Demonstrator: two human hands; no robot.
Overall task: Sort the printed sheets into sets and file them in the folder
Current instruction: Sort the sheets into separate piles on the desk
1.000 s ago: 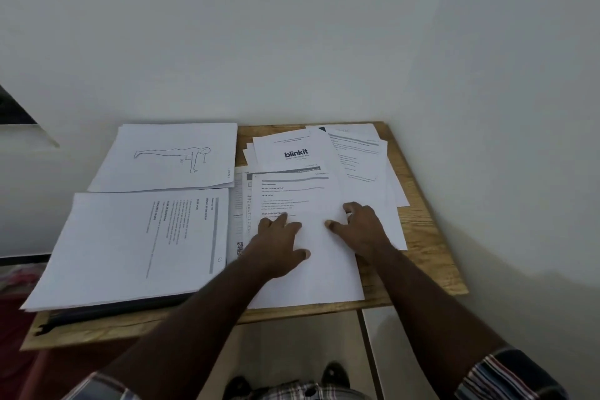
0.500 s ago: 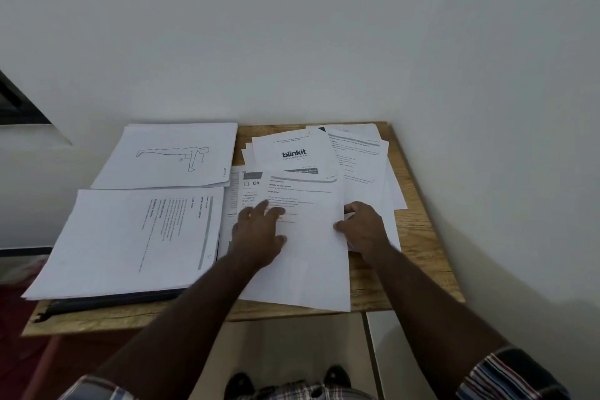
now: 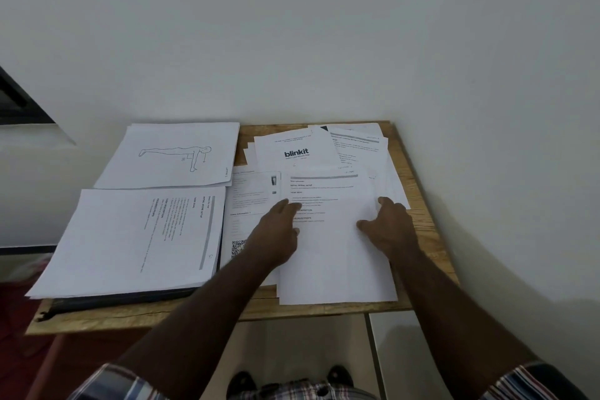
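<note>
Partly sorted: two sets stacked at left of frame over the dark folder, loose sheets at centre-right of the worktop under left hand and right hand, fingers released flat, filing undone.

A single head-worn camera looks forward and steeply down, close over the wooden table against the wall
</note>
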